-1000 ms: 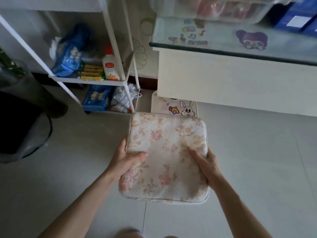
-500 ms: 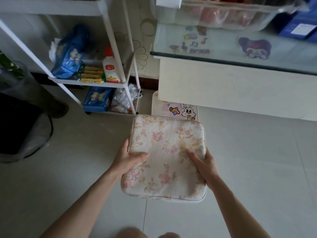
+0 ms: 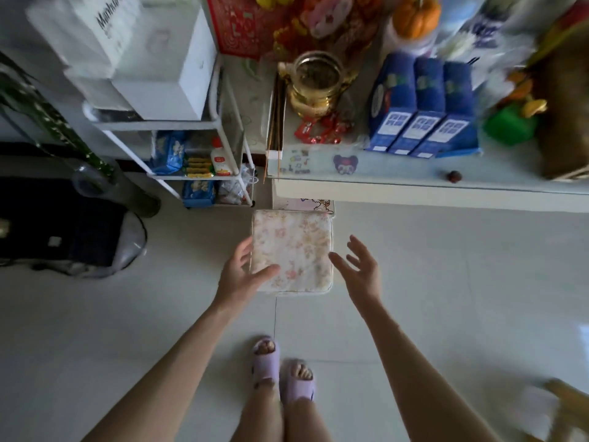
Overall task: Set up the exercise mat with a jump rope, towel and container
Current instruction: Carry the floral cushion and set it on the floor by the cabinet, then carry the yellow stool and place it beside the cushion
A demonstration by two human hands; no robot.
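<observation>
A square floral-print mat (image 3: 293, 250), cream with pink flowers, lies flat on the pale tiled floor just in front of the white table. My left hand (image 3: 242, 275) hovers over its left edge with fingers spread, the thumb crossing the mat's lower left corner. My right hand (image 3: 360, 269) is open beside the mat's right edge, apart from it. Neither hand holds anything. I see no jump rope or towel. A glass jar (image 3: 314, 81) stands on the table.
A white table (image 3: 414, 183) with blue cartons (image 3: 420, 110), a jar and snacks stands behind the mat. A white wire rack (image 3: 204, 154) with packets is at the left, a black bag (image 3: 60, 224) beyond it. My slippered feet (image 3: 280, 371) stand near the mat. A wooden piece (image 3: 567, 406) is lower right.
Both hands have let go of the floral mat, which now lies on the floor. The view has risen and tilted up, showing the tabletop and my feet.
</observation>
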